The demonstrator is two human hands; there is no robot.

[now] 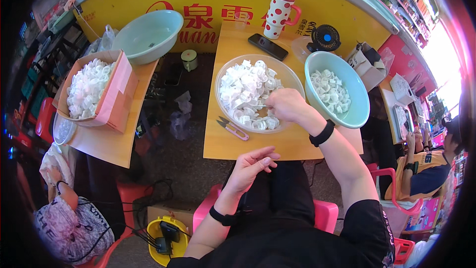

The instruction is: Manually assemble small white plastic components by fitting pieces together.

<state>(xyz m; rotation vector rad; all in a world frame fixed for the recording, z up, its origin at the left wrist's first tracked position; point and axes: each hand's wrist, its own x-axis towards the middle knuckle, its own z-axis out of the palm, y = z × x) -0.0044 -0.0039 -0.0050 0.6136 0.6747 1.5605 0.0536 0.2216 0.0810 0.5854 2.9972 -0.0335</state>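
Two bare hands work over a small wooden table (277, 144). The right hand (287, 105) reaches into a clear bowl (225, 72) heaped with small white plastic caps (245, 89), fingers pressed together, seemingly pinching a thin tool. The left hand (250, 166) hovers below the table edge, palm up, fingers loosely spread, holding nothing. A teal bowl (359, 99) just right holds more caps, within easy reach. Small snips (232, 128) lie beside the clear bowl. Farther left, a pink cardboard box (116, 99) brims with caps. Behind, a yellow curved sign (208, 0) carries red characters.
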